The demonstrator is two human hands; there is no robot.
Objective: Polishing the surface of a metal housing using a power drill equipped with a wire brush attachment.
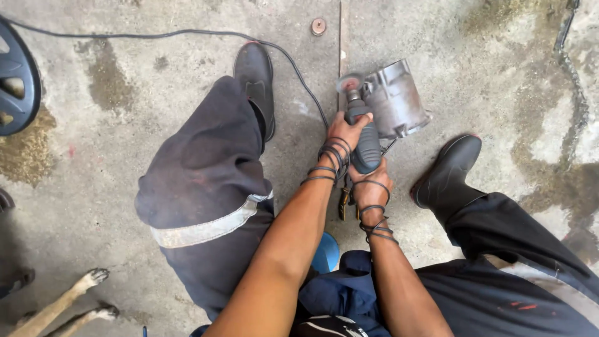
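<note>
Both my hands grip a dark hand-held power grinder [364, 138] that points away from me. My left hand [342, 134] wraps the front of its body. My right hand [372, 185] holds the rear of the handle. The round abrasive head [349, 83] sits against the edge of a grey metal housing [397, 98] lying on the concrete floor between my boots. A thin black cord is wound around both my wrists. The grinder's black power cable [187, 32] runs off to the upper left.
My left boot [254, 81] and right boot [450, 172] flank the work. A black wheel rim [17, 78] sits at the left edge. An animal's paws [93, 293] lie at bottom left. A small round disc [318, 26] rests on the stained, damp concrete.
</note>
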